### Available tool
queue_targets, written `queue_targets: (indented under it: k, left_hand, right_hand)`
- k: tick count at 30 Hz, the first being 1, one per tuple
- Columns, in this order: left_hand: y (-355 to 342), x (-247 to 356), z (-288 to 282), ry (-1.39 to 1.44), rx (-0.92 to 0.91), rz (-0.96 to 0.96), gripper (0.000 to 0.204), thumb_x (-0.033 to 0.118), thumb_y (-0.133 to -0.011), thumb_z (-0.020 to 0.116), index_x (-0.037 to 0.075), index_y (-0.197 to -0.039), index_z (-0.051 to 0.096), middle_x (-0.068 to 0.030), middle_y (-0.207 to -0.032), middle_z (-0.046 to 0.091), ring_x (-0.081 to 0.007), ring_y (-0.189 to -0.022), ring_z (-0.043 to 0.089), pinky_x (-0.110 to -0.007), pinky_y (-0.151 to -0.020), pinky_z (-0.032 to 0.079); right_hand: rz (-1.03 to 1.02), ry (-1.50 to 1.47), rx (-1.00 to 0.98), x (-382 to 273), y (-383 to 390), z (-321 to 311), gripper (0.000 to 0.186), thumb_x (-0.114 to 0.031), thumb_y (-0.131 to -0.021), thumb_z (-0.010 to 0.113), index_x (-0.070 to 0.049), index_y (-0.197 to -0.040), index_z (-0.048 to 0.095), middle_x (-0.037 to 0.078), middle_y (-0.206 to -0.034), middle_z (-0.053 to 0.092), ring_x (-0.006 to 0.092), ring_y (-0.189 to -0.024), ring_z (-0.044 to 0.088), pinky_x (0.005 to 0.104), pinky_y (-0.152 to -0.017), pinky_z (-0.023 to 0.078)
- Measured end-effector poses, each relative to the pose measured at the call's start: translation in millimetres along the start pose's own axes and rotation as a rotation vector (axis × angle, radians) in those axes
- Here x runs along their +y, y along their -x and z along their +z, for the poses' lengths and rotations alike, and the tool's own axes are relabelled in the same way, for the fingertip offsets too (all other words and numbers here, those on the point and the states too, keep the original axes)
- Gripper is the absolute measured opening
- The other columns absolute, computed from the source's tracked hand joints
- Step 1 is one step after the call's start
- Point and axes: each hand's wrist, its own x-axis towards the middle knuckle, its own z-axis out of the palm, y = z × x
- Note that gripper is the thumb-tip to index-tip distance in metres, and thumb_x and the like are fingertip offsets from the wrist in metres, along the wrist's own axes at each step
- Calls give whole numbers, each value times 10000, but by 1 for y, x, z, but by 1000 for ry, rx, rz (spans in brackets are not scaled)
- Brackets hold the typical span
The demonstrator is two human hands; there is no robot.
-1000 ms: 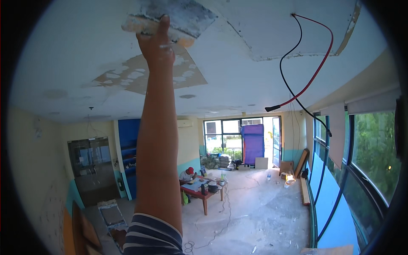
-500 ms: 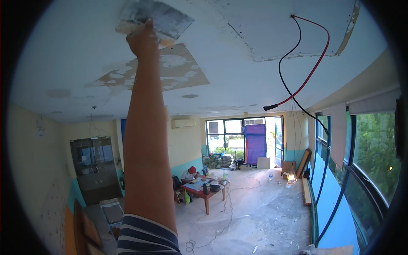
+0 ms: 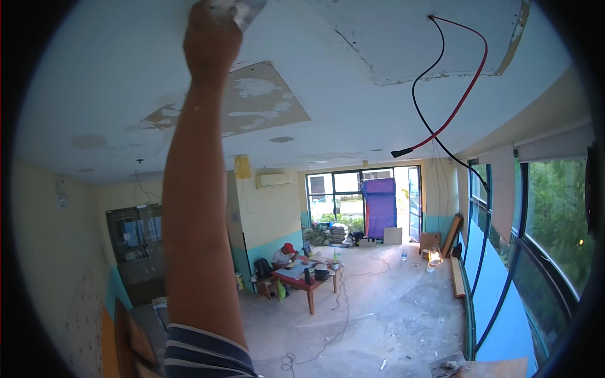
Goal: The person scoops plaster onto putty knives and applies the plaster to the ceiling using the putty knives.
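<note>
My left hand [image 3: 213, 41] is raised overhead, closed round a wide putty knife [image 3: 252, 11] with pale filler on its blade. Part of that knife is cut off by the top edge of the picture. It is up by the white ceiling [image 3: 353, 120], just beyond a brown patch [image 3: 268, 97] smeared with white filler. My bare forearm rises from a dark striped sleeve [image 3: 205, 353]. At the lower right edge a grey plate [image 3: 446, 364] carries a lump of greyish material; what supports it is out of sight. My right hand does not show.
Black and red cables [image 3: 469, 88] hang from the ceiling at right. Below, a person in a red cap [image 3: 287, 249] sits at a red table [image 3: 310, 285]. A lit lamp [image 3: 435, 259] stands on the floor. Windows [image 3: 554, 233] line the right; boards [image 3: 133, 334] lean at left.
My left hand and the putty knife have moved farther up, partly past the top edge, and the wrist has turned. The forearm has shifted slightly left. The grey plate has come into view at lower right.
</note>
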Motion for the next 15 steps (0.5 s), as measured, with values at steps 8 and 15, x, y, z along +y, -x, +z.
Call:
queue_targets:
  k: [8,15]
  left_hand:
    - [-31,-43,-49,-129,126,-296,593,392,-779,727,-58,-1091,499,-205,-1009,631,-364,-922,640,-407,-834,500]
    - [132,-8,-93,380,-526,-818,628,482,-851,655,-51,-1160,534,-175,-1003,641,-284,-933,622,-375,-853,470]
  right_hand:
    - [48,128,224,17,1,-3,419,-365,-991,439,-19,-1193,561,90,-1075,601,209,-991,557,340,-848,476]
    - [193,-220,-310,72,-54,-2,466,-374,-971,377,-27,-1244,526,122,-1072,631,318,-937,631,489,-819,524]
